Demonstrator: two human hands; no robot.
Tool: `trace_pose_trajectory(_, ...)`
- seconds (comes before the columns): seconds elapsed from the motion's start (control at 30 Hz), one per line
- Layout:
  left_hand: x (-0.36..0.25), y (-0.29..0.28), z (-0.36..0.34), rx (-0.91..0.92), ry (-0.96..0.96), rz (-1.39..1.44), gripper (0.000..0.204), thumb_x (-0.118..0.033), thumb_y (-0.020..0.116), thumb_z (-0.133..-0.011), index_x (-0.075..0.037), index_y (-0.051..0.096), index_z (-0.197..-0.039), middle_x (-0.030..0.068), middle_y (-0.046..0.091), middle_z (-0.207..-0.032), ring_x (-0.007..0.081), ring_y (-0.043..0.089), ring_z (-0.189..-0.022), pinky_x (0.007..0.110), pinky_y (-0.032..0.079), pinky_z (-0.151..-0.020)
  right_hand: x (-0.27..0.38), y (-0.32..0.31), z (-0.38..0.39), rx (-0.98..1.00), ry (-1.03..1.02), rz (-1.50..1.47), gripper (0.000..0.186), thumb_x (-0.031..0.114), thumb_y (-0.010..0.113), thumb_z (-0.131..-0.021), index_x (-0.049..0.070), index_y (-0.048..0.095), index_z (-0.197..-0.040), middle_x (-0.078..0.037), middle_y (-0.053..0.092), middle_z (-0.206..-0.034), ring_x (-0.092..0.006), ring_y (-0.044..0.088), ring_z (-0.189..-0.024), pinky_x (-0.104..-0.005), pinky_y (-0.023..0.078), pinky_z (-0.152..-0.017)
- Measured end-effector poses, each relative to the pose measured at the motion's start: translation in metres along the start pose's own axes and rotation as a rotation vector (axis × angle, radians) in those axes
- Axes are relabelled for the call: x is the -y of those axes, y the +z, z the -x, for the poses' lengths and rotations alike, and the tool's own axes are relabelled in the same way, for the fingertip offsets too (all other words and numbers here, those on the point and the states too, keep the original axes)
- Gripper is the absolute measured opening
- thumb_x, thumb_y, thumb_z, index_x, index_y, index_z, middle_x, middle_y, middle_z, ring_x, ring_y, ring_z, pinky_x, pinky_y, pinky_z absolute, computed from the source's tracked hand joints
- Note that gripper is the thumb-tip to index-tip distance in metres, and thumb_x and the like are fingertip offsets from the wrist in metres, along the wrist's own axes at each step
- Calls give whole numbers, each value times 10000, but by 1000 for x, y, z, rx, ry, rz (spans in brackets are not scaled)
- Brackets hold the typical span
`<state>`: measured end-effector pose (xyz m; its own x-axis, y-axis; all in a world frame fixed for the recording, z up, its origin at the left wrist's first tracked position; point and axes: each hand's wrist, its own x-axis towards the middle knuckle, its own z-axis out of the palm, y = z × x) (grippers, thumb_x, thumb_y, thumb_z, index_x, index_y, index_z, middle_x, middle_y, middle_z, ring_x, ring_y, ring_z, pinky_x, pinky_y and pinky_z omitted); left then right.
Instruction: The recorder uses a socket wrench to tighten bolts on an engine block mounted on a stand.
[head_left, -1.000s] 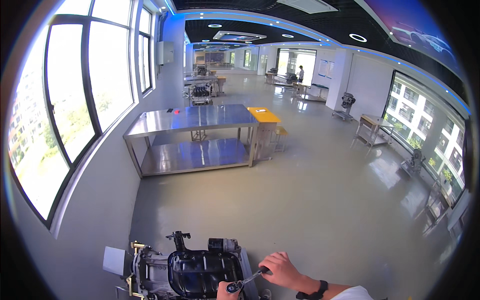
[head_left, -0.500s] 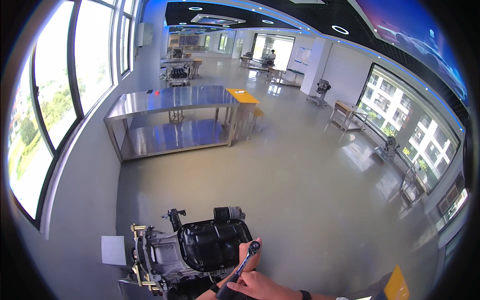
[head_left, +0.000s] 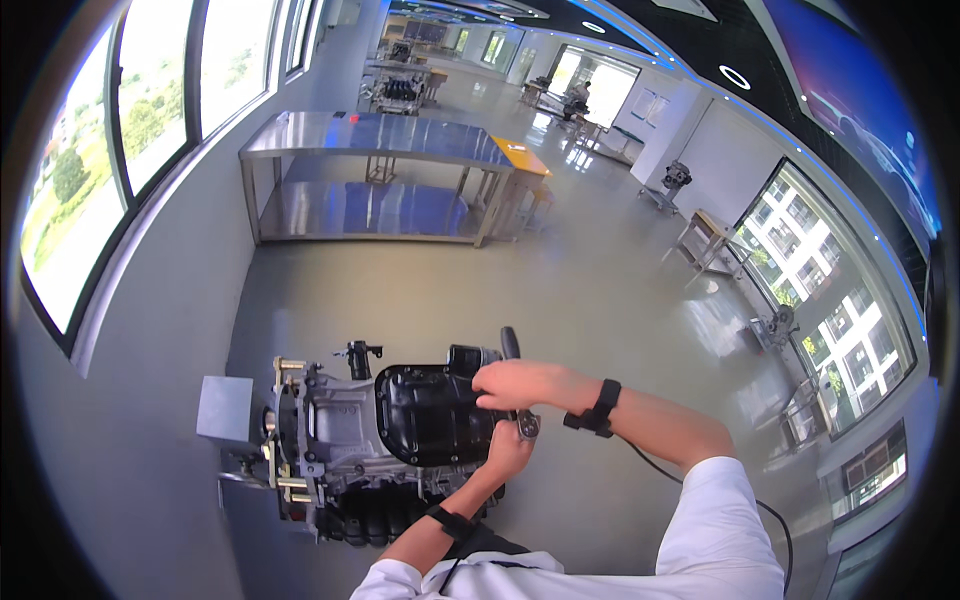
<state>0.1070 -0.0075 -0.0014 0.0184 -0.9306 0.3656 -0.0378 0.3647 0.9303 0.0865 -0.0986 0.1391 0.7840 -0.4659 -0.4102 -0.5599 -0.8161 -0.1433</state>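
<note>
My right hand (head_left: pixel 517 385) is closed around the handle of a ratchet wrench (head_left: pixel 510 343), whose dark grip end sticks out beyond my fingers, away from me. The ratchet's round metal head (head_left: pixel 528 428) sits at the right end of an engine (head_left: pixel 340 425). Just below that head, my left hand (head_left: pixel 508 452) is closed, thumb side up, steadying the tool there; what lies inside its fingers is hidden. The engine's black oil pan (head_left: pixel 425 412) faces up, to the left of both hands. Black straps circle both wrists.
A grey box (head_left: pixel 225 408) and brass-coloured rods (head_left: pixel 292 365) are at the engine's left end, near the wall. A steel workbench (head_left: pixel 375 135) with a yellow-topped end (head_left: pixel 520 155) stands ahead. Further engines and a person (head_left: pixel 577 97) are far back. A cable (head_left: pixel 650 458) hangs by my right arm.
The ratchet handle has swung from pointing back toward me to pointing away, with my right hand moving up and forward along with it. My left hand stays by the ratchet head. The view has shifted.
</note>
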Motion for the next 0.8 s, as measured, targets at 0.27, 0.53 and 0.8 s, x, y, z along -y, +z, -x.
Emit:
trace_pose_trajectory(0.27,-5,0,-16,-77,25,15,163,-35,552,-732,44,469,-616,231,473,-560,409,527,-539,427,399,-492,-51,-1,71,-32,97,-152,398,330,400,-958,1,588,-839,-184,589,-759,-371,547,-726,-451,437,-702)
trace_pose_trajectory(0.53,-10,-3,-10,-22,-56,-68,123,-20,539,-730,34,486,-632,215,469,-552,391,491,-504,401,374,-469,-71,30,124,-10,84,-326,269,283,587,-865,15,588,-848,-122,584,-764,-279,531,-713,-376,419,-650)
trace_pose_trajectory(0.8,-4,3,-8,83,-10,-178,263,-93,554,-841,0,447,-620,167,446,-562,378,441,-550,397,359,-501,-82,7,61,-713,22,136,710,214,787,-627,42,498,-1252,-142,598,-1077,-326,556,-1066,-409,480,-877)
